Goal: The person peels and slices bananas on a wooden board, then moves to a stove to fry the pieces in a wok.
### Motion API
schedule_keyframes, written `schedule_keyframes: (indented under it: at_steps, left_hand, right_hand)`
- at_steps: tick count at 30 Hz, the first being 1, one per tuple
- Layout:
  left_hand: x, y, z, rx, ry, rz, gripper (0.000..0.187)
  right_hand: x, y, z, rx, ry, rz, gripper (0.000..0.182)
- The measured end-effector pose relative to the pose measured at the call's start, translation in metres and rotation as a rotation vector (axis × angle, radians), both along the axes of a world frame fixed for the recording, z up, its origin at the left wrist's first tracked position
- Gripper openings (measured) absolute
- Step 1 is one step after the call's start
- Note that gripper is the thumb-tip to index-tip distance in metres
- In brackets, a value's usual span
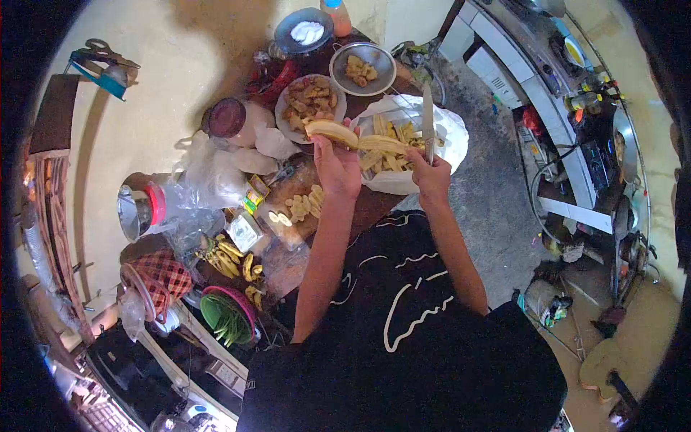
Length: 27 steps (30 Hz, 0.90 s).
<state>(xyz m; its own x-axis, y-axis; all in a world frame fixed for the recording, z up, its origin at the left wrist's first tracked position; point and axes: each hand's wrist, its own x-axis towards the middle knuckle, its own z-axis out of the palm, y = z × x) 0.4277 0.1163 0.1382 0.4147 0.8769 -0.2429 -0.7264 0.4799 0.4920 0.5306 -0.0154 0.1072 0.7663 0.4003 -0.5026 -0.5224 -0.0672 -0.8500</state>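
Note:
My left hand (338, 167) is closed around a partly peeled banana (330, 131), held above the table. A pale strip of banana peel (383, 144) stretches from the banana to my right hand (432, 177). The fingers of that hand are closed on a knife (429, 119), its blade pointing up, and pinch the strip's end. Below my hands, a white plastic bag (450, 137) holds a heap of peels. Sliced banana pieces (305, 204) lie on a wooden board left of my left forearm.
Behind my hands stand a plate of fried pieces (311, 101), a metal strainer (364, 88) and a bowl of white powder (306, 32). Unpeeled bananas (222, 255) lie on the left near a green basket (219, 311). A lidded jar (229, 119) and plastic bags crowd the table's left side.

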Motion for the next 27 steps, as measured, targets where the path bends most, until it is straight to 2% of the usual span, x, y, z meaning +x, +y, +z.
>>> schedule_keyframes:
  at_steps: [3, 5, 9, 12, 15, 17, 19, 27]
  left_hand:
    - [0.000, 0.004, -0.001, -0.026, -0.006, -0.082, 0.037]
    - [-0.003, 0.007, -0.008, -0.013, -0.005, -0.205, 0.036]
    - [0.008, 0.001, -0.007, 0.109, 0.322, -0.266, 0.029]
    - [0.009, -0.012, -0.009, 0.272, 0.461, -0.359, 0.025]
    - [0.011, -0.019, -0.002, 0.468, 0.541, -0.499, 0.025]
    - [0.011, -0.023, -0.009, 0.567, 0.554, -0.546, 0.026]
    - [0.011, -0.021, -0.019, 0.617, 0.590, -0.524, 0.028]
    - [0.005, -0.024, -0.016, 0.790, 0.752, -0.442, 0.030]
  right_hand:
    - [0.006, -0.003, -0.005, -0.168, -0.144, 0.081, 0.020]
    - [0.011, -0.009, -0.019, -0.153, -0.309, 0.115, 0.023]
    - [0.013, -0.009, -0.006, -0.232, -0.483, 0.105, 0.023]
    - [0.018, -0.004, 0.017, -0.139, -0.429, 0.223, 0.024]
    - [0.021, 0.008, 0.031, -0.087, -0.207, 0.277, 0.032]
    - [0.025, 0.010, 0.033, -0.069, -0.250, 0.331, 0.032]
    - [0.028, 0.014, 0.030, -0.085, -0.282, 0.376, 0.031]
    - [0.017, 0.021, 0.034, 0.034, -0.277, 0.245, 0.028]
